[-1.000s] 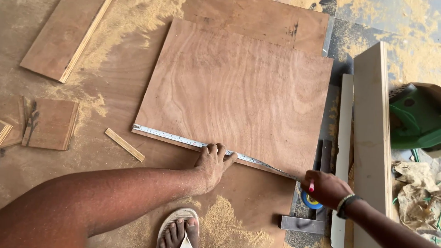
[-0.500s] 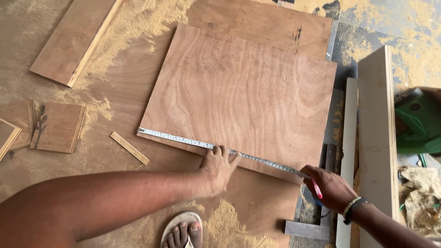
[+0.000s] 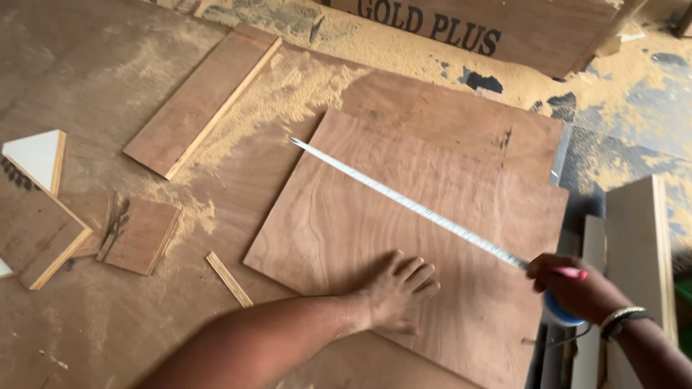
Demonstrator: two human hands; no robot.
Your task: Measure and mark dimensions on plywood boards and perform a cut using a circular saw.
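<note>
A square plywood sheet [image 3: 404, 216] lies on a larger board. My left hand [image 3: 395, 292] rests flat on the sheet near its front edge, fingers spread, holding nothing. My right hand [image 3: 573, 288] grips a blue tape measure case at the sheet's right edge, together with a pink pencil [image 3: 571, 273]. The tape measure blade [image 3: 404, 202] runs diagonally across the sheet from the case up to its free end at the upper left.
A long plywood strip [image 3: 202, 101] lies at upper left amid sawdust [image 3: 288, 86]. Small offcuts [image 3: 140, 234] and a thin wooden sliver [image 3: 229, 279] sit at left. A white-faced triangular piece [image 3: 36, 155] is at far left. Pale boards [image 3: 638, 238] stand at right.
The tape blade swung from lying along the sheet's front edge to crossing it diagonally. My left hand let go of the blade and now lies flat on the sheet. The view shifted.
</note>
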